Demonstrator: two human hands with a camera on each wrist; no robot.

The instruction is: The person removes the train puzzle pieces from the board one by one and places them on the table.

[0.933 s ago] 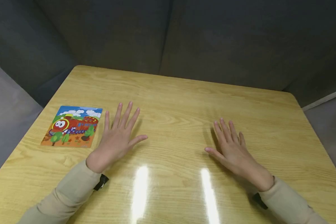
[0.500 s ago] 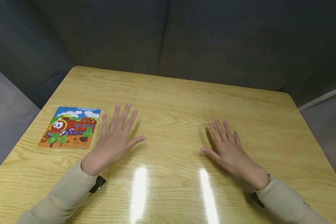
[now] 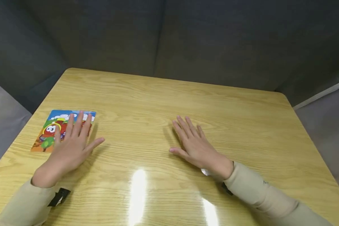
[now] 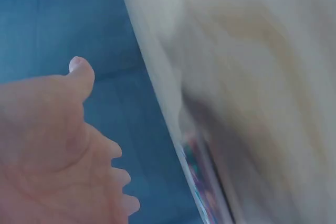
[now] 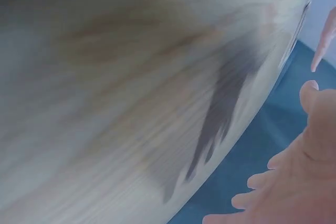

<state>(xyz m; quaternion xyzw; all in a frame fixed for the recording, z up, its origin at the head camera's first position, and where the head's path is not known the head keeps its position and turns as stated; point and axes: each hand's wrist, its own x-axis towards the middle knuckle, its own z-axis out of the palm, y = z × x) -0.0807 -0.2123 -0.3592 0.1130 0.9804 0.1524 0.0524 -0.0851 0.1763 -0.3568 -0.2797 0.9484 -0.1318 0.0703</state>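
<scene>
A square picture board point(image 3: 47, 142) with a cartoon train, clouds and trees lies flat on the left part of the wooden table. Over its right half hovers my left hand point(image 3: 69, 150), fingers spread and straight, hiding much of the train. In the left wrist view the board point(image 4: 202, 182) shows edge-on as a thin strip, apart from the palm. Near the table's middle my right hand point(image 3: 199, 150) is held above the surface with straight fingers and thumb out, holding nothing. Its shadow falls on the wood in the right wrist view.
The wooden table point(image 3: 147, 119) has rounded far corners and two bright light reflections near its front. Dark grey curtains point(image 3: 164, 37) hang behind it. Black straps point(image 3: 59, 196) show under the sleeves at the wrists.
Both hands have moved left: the left one from beside the picture board to over it, the right one toward the table's middle. The head view has shifted slightly.
</scene>
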